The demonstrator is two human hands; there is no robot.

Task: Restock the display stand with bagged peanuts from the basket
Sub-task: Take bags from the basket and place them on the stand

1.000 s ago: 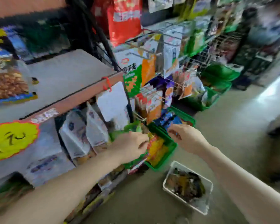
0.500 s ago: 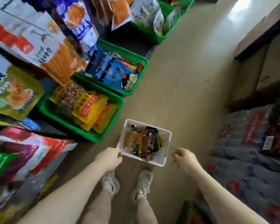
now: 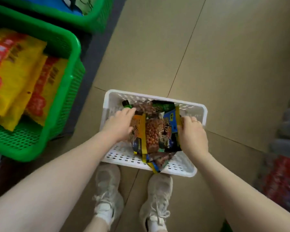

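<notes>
Both hands are down in the white perforated basket (image 3: 187, 169) on the tiled floor (image 3: 208, 56) — the left hand (image 3: 120, 125) rests on the bagged peanuts (image 3: 155, 131), the right hand (image 3: 193, 137) grips their right edge. A green crate (image 3: 64, 104) of yellow-and-red packets (image 3: 15, 76) stands left; pale sneakers (image 3: 107, 193) sit just below the basket.

Right hand (image 3: 192, 136) fingers hidden behind peanut bag (image 3: 155, 133).

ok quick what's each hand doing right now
left hand: open, fingers resting on the peanut bags in the white basket
right hand: gripping the bags' edge
</notes>
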